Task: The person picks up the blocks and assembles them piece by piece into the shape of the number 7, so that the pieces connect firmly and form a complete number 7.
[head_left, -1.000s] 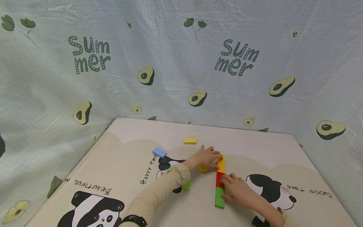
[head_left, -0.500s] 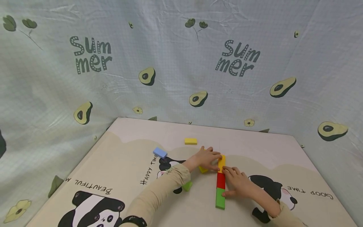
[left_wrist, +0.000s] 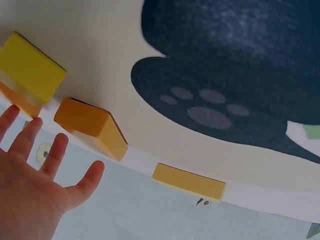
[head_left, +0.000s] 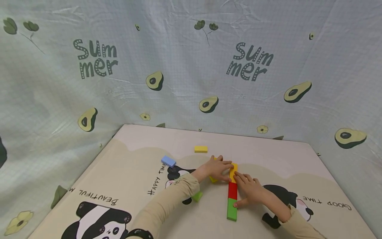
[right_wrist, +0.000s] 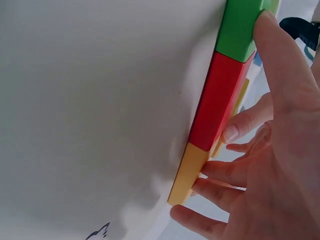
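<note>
A row of flat building blocks runs away from me: green block (head_left: 231,209), red block (head_left: 232,191) and orange block (head_left: 233,168), end to end. My left hand (head_left: 215,168) reaches in from the left, fingers spread, its fingertips at the orange block's left side. From the right, my right hand (head_left: 252,192) has its extended fingertips against the orange block and its thumb on the green block. In the right wrist view the red block (right_wrist: 220,100) stands between thumb and fingers. A yellow block (head_left: 213,179) lies partly hidden under my left hand.
Farther back lies another yellow block (head_left: 201,149). A blue block (head_left: 168,161) is to the left, and a light green block (head_left: 197,196) sits beside my left forearm. The table (head_left: 143,139) carries printed animals. A patterned cloth (head_left: 179,49) hangs behind its far edge.
My right hand has slid forward along the row, its fingertips going from the red block to the orange block. My left hand has stayed nearly still.
</note>
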Action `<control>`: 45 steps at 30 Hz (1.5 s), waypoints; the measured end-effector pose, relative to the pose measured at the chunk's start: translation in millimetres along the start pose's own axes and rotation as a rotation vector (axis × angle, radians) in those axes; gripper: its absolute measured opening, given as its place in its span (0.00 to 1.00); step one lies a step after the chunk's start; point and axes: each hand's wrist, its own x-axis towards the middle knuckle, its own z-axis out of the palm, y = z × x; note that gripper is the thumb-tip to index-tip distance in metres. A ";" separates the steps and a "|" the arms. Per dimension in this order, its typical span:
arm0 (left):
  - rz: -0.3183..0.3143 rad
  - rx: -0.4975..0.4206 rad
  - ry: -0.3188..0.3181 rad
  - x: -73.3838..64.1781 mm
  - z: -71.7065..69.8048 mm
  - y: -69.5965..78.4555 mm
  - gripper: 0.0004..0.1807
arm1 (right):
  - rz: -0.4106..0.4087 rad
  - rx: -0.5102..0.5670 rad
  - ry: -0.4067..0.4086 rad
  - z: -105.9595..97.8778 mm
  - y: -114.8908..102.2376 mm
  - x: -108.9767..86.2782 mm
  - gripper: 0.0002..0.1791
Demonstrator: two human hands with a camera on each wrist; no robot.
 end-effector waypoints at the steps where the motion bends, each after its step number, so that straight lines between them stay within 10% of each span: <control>1: 0.001 0.001 0.000 -0.2 -0.1 0.2 0.34 | 0.004 0.002 -0.004 -0.9 -0.8 -0.2 0.58; 45: 0.155 0.148 0.167 -27.5 -6.8 -25.0 0.27 | 0.052 -0.005 -0.057 -6.3 -5.6 1.7 0.58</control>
